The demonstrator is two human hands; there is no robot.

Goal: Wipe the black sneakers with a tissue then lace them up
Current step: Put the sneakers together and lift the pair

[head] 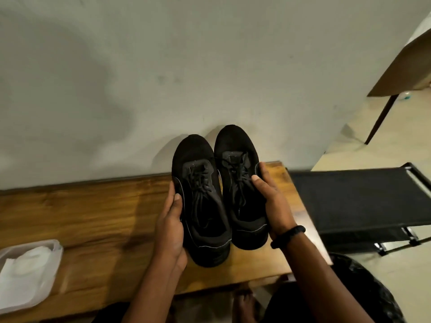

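Two black sneakers sit side by side, touching along their inner edges, toes pointing at the wall and heels toward the person. The left sneaker (200, 201) and the right sneaker (242, 187) both show dark laces threaded through the eyelets and lying loose over the tongues; whether they are tied cannot be told. The pair is over the right part of the wooden bench (93, 217), but it is unclear whether the soles rest on it or are lifted.

Two hands hold the pair, one each. The left hand (170, 227) cups the outer side of the left sneaker, its thumb lying over the upper edge. The right hand (272, 201) grips the outer side of the right sneaker, thumb curled onto the laces. One black wristband (289, 235) circles the right wrist.

At the bench's left end lies one white tissue pack (25, 271), well apart from the shoes. One black folding seat (354, 201) stands just beside the bench's right end.
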